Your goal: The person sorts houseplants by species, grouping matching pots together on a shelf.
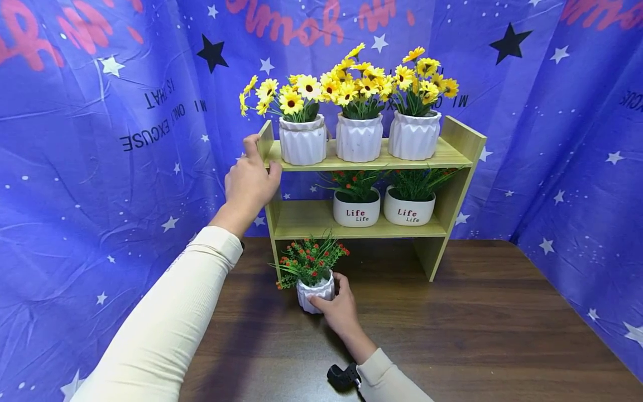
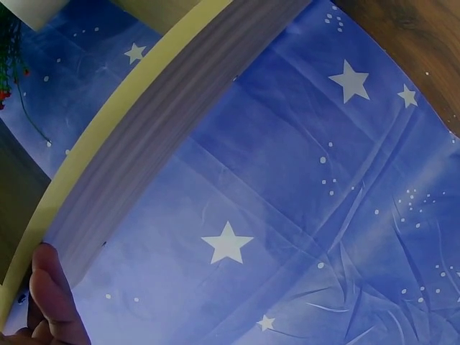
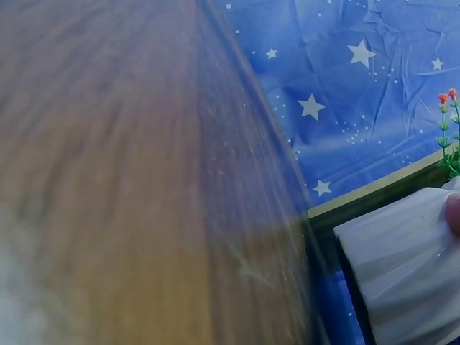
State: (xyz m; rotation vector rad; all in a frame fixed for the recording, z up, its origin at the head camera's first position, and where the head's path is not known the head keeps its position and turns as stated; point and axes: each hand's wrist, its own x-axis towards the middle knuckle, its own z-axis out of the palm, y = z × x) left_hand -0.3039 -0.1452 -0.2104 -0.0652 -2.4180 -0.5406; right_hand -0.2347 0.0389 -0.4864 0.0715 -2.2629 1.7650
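Note:
My left hand [image 1: 249,181] grips the upper left side panel of a small two-tier wooden shelf [image 1: 361,230]; its thumb lies at the front edge of the top board. In the left wrist view, fingers [image 2: 54,291] bend around the panel's edge. My right hand [image 1: 341,310] holds a fluted white flower pot [image 1: 312,295] from the right, thumb in front. Small red flowers and green leaves [image 1: 311,259] rise from this pot. In the head view it appears low over the table, before the shelf's left leg. The right wrist view shows the pot's side [image 3: 410,259] close up and tilted.
Three white pots with yellow daisies [image 1: 359,137] line the top board. Two oval "Life" planters [image 1: 356,213] stand center and right on the lower board; bare board [image 1: 301,218] shows left. A brown table [image 1: 482,318] lies below, and a blue starry curtain [image 1: 100,223] hangs behind.

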